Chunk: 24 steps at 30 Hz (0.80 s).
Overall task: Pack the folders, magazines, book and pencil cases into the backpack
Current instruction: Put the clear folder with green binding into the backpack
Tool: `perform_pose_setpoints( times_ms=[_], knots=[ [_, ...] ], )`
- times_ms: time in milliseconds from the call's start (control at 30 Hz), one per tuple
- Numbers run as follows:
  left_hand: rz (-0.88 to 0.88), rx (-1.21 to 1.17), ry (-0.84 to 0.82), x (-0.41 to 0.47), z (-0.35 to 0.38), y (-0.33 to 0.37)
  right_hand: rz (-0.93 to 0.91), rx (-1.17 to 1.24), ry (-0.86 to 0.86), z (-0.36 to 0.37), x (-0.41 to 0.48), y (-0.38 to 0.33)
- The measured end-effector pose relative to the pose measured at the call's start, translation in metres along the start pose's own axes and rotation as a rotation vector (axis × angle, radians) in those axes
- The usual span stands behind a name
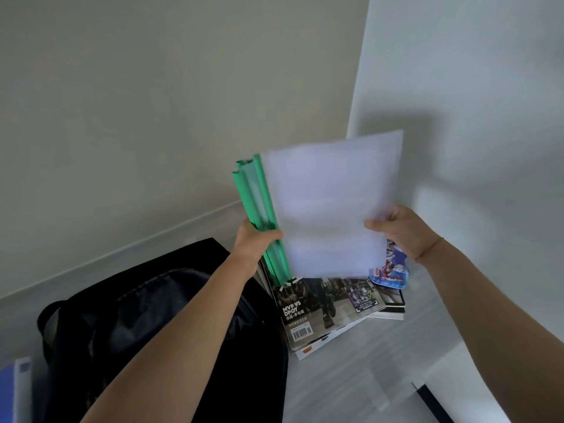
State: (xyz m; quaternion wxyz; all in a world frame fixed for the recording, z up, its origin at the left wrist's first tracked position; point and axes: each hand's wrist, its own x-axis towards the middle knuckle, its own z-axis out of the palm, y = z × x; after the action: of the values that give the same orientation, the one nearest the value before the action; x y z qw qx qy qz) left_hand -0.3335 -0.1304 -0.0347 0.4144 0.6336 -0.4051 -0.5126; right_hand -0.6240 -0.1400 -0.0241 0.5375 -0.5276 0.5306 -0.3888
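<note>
Gripping folders (329, 203): left hand (256, 239) round green spines, right hand (399, 230) pinching edge; worth squaring before sliding into backpack (152, 315).

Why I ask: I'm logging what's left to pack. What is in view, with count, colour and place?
folders: several, green spines and pale covers, held up over the magazines
magazines: a stack, dark top cover, on the table right of the backpack
book: one, black and white, at the stack's right end
pencil case: one seen, blue print, on the book
backpack: one, black, left on the table
blue item: one, bottom-left corner, kind unclear
table: one, pale grey
left hand: grips the green spines
right hand: pinches the covers' right edge
</note>
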Motion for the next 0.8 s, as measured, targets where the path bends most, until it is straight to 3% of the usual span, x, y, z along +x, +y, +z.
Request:
perform_pose_setpoints(
  times_ms=[200,467,667,800],
  knots=[
    [-0.029,-0.039,-0.002,0.004,0.011,-0.006,0.128,-0.024,-0.024,0.007,-0.004,0.011],
    [0.056,-0.096,-0.087,0.003,0.007,0.0,0.079,0.052,0.085,0.01,-0.003,0.005],
    [0.027,-0.083,-0.076,-0.003,0.007,-0.02,0.163,-0.115,0.069,0.025,-0.007,0.014],
    [0.054,-0.015,-0.06,-0.006,-0.003,0.003,0.068,-0.228,0.1,0.03,-0.005,-0.01]
  ],
)
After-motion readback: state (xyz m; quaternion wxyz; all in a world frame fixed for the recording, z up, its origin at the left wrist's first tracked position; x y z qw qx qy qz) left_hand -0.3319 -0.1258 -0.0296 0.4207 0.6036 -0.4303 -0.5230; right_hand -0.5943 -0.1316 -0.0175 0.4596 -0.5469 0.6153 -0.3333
